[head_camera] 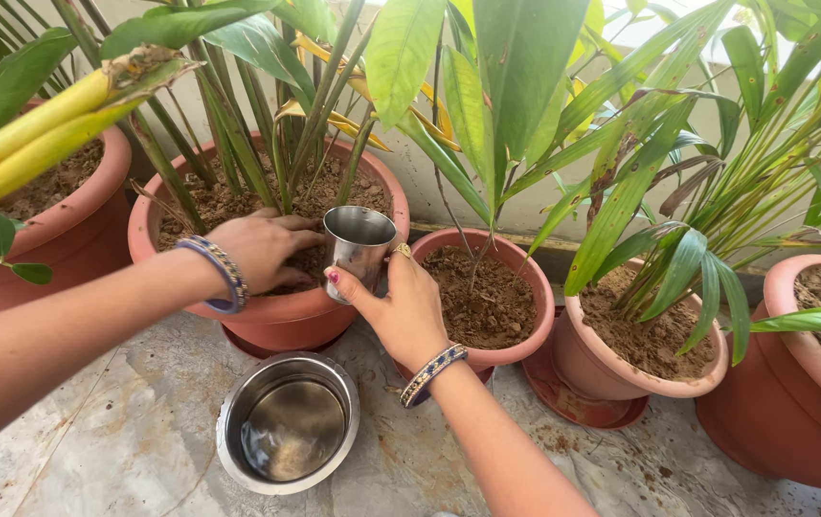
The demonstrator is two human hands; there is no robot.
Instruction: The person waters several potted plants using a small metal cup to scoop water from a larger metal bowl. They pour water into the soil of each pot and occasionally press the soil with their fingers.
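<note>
- Two bare hands work over a row of terracotta-coloured plant pots that stand on a stone floor (123,431) beside a pale wall.
- The right hand (408,308) holds a steel tumbler (357,247); its grip is closed around the lower part of the cup, with the thumb on the near side and the fingers behind it. The thumbnail is painted pink, one finger wears a ring, and a blue and silver bangle (434,373) sits on the wrist.
- The steel tumbler is upright, with its open mouth up, above the near rim of the large pot (276,321). What is inside the tumbler, I cannot tell.
- The left hand (262,247) lies palm down on the soil of the large pot, just beside the tumbler. Its fingers are bent loosely and hold nothing that I can see. A blue bangle (219,276) is on this wrist.
- A steel bowl (288,421) stands on the floor below the hands, near the foot of the large pot. It seems to have water in it.
- A smaller pot (516,287) with bare soil stands behind the right hand, on a saucer.
- More pots with long green leaves stand to the right, and another pot (75,230) with yellow-green leaves stands to the left.
</note>
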